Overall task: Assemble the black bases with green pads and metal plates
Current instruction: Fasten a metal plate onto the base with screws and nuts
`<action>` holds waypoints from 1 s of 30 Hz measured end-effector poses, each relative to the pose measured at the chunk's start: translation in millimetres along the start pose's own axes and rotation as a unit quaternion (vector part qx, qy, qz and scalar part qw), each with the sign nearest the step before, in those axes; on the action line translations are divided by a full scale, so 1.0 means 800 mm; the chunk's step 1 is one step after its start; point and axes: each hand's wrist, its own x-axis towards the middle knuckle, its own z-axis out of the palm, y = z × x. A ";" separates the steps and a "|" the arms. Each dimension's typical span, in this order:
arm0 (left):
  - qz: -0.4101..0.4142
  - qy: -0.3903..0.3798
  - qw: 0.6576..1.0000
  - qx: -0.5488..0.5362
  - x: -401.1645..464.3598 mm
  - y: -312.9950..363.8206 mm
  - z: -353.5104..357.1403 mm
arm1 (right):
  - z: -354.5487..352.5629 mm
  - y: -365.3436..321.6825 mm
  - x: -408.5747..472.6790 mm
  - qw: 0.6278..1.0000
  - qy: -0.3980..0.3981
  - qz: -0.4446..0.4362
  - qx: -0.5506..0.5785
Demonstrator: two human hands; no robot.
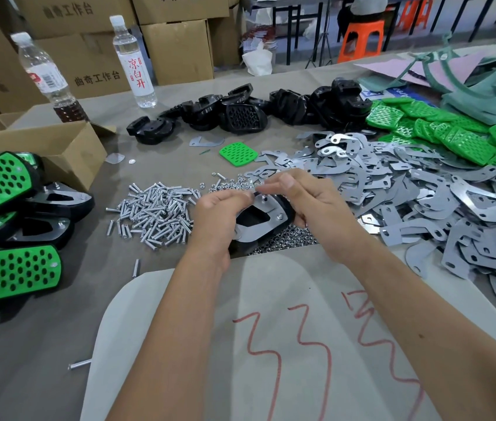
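We see both hands at the centre of the surface (58, 344), sharing one black base (283, 208) that carries a metal plate (260, 212) on its upturned face. The left hand (220, 214) curls its fingers round the left edge of the base, and the right hand (310, 202) grips the right edge, with its fingertips meeting the left thumb above the plate's upper corner; whether a small fastener is pinched there we cannot tell. Working from the left, we note finished assemblies (6, 226) with green pads facing up, stacked beside an open cardboard box (58, 150). Two water bottles (132, 60) stand behind the box. Just left of the hands lies a pile of screws (155, 214), with small nuts (286, 240) scattered around and beneath the held base. A row of loose black bases (240, 112) runs along the far side of the surface, and a single green pad (238, 152) lies in front of it. To the right spreads a large heap of metal plates (407, 196), bordered at the far right by a stack of green pads (459, 132).
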 end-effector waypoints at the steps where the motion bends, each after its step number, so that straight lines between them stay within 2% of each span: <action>1: -0.002 0.003 1.000 -0.001 0.000 0.000 0.000 | -0.001 -0.002 0.000 0.999 0.021 0.006 0.033; 4: -0.020 0.021 0.999 -0.024 -0.001 0.002 0.000 | -0.006 -0.002 0.002 0.992 0.070 0.018 0.102; 9: -0.005 0.012 1.000 -0.013 -0.001 0.002 0.001 | 0.000 0.004 0.000 1.000 0.001 0.027 0.001; 13: -0.020 0.033 0.999 -0.025 -0.001 0.003 0.002 | -0.002 0.000 0.003 0.991 0.047 0.050 0.116; 17: -0.003 0.028 1.000 -0.007 -0.001 0.002 0.003 | -0.001 0.005 -0.001 0.999 -0.012 0.036 0.014; 18: -0.001 0.029 1.000 -0.005 -0.002 0.002 0.004 | 0.000 0.005 0.000 0.999 0.001 0.034 0.015; 21: -0.011 0.031 0.999 -0.014 -0.003 0.002 0.005 | -0.002 0.003 0.003 0.991 0.062 0.043 0.111; 22: -0.013 0.034 0.999 -0.015 -0.003 0.002 0.005 | -0.003 0.003 0.003 0.992 0.068 0.037 0.103; 25: 0.012 0.041 0.999 0.015 -0.003 0.001 0.008 | -0.004 0.006 0.003 0.997 0.052 -0.001 -0.048; 28: 0.049 0.049 0.996 0.062 -0.006 -0.002 0.012 | -0.005 0.008 0.004 0.980 0.011 -0.063 -0.187; 30: 0.048 0.048 0.995 0.076 -0.006 -0.001 0.012 | -0.005 0.009 0.004 0.967 -0.017 -0.093 -0.235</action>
